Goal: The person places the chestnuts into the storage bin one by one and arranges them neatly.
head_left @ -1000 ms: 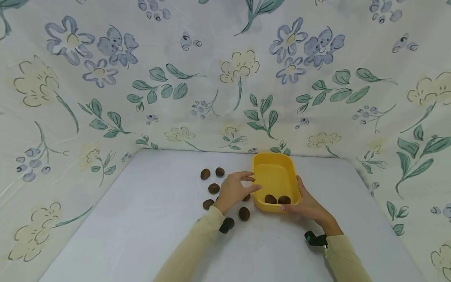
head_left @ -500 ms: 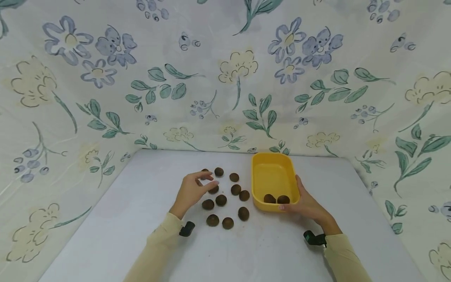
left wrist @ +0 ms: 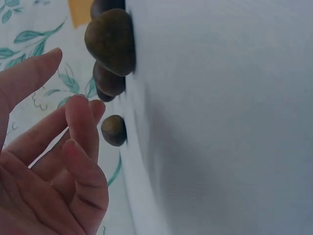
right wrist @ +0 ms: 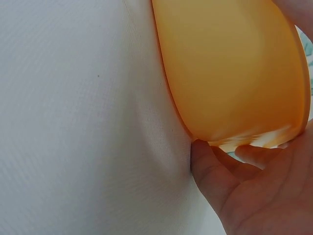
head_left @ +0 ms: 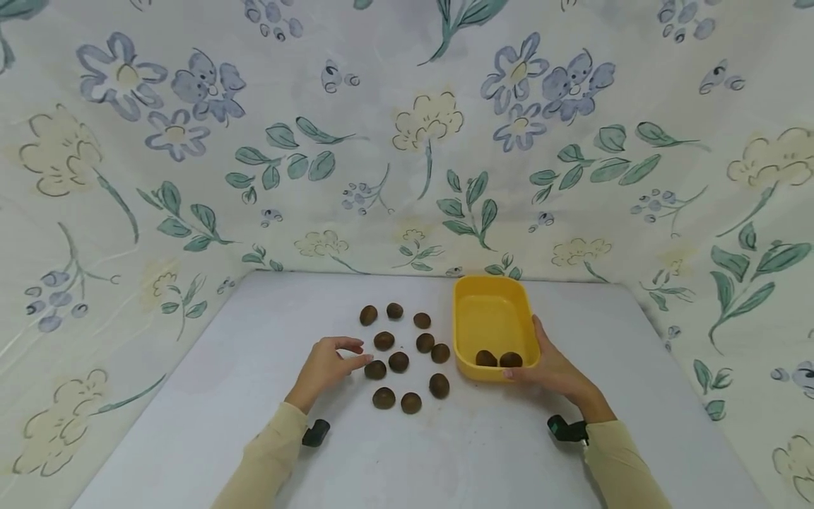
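Observation:
Several smooth, round brown nut-like things (head_left: 384, 398) lie loose on the white table. My left hand (head_left: 331, 367) is beside the leftmost of the middle ones, thumb tip right at a brown nut-like thing (head_left: 375, 370). In the left wrist view, thumb and fingers stand apart with nothing between them, near a large brown nut-like thing (left wrist: 111, 41). My right hand (head_left: 556, 367) holds the yellow tray (head_left: 486, 283) by its near right corner, thumb over the near rim and fingers along the side wall. Two more brown nut-like things (head_left: 511, 360) sit inside, at the tray's near end.
The white table (head_left: 191, 424) ends at the back against a flower-printed cloth (head_left: 356, 198), which also rises at both sides. A dark wrist camera (head_left: 316, 433) sits at the left wrist, another wrist camera (head_left: 566, 429) at the right.
My left hand has moved left from the tray's edge, past the loose brown things, and then a little nearer the body. My right hand stays on the tray.

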`<state>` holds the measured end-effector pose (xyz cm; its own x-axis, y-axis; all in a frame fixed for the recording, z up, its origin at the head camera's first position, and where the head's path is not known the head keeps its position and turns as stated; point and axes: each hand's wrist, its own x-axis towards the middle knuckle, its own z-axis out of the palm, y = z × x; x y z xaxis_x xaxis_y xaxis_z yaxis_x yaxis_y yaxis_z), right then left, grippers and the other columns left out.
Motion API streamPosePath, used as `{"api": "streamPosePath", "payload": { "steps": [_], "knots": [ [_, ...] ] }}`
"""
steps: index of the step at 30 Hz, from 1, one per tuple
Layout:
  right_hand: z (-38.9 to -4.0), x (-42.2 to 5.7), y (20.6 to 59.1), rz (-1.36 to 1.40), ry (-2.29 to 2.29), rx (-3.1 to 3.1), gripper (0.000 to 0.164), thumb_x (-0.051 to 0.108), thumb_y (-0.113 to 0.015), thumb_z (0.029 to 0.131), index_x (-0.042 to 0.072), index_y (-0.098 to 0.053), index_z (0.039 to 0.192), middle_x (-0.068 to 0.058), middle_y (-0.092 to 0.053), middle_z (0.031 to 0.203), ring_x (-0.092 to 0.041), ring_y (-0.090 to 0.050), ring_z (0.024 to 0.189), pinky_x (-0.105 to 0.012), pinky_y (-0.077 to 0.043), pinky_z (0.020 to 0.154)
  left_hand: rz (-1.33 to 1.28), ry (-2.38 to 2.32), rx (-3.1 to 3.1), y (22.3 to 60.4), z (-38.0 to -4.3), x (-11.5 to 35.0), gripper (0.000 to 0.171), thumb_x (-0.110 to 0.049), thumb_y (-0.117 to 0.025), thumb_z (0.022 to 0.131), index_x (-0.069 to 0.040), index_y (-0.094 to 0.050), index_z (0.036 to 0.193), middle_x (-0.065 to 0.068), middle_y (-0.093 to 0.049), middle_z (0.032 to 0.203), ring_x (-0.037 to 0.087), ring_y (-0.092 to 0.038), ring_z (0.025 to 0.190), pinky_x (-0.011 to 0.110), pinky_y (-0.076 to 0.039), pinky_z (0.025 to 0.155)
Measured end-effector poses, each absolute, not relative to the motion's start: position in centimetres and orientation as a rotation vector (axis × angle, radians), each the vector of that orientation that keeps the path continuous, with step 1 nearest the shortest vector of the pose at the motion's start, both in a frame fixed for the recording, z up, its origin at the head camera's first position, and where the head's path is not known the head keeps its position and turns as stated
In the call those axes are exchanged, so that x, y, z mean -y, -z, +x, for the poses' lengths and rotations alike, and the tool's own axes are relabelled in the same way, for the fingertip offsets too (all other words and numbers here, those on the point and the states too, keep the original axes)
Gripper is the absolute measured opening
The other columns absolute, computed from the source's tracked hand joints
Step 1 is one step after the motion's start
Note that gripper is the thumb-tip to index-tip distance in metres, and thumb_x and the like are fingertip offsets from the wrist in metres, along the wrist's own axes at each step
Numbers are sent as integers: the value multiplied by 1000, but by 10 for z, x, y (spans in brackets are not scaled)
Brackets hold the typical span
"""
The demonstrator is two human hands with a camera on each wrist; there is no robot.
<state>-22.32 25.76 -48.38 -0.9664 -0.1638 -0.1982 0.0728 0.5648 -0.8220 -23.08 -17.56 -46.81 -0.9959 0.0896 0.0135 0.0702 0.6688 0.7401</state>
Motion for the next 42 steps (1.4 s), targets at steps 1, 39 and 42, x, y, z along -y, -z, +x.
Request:
{"api": "streamPosePath", "payload": {
  "steps": [1,39,42],
  "knots": [
    [-223,-257,484,-78,1358,-2545,142,56,-85,74,25,20,164,-17,-3,175,-43,-24,154,-72,-21,120,137,-1247,-2841,469,-230,176,43,-30,-81,89,-3,-74,122,13,-78,114,13,-61,64,26,-52,61],
    [-224,-259,485,-84,1401,-2527,141,54,-86,74,24,18,165,-16,-4,176,-41,-25,154,-71,-20,122,161,-931,-2928,469,-222,159,31,-29,-87,79,-10,-78,102,2,-77,104,22,-67,104,46,-54,91],
    [-223,-259,484,-93,1396,-2533,142,54,-86,74,23,18,165,-16,-5,175,-41,-27,153,-71,-21,121,134,-958,-2919,468,-221,161,31,-28,-86,79,-9,-79,101,2,-77,103,21,-65,98,41,-53,85]
  ]
}}
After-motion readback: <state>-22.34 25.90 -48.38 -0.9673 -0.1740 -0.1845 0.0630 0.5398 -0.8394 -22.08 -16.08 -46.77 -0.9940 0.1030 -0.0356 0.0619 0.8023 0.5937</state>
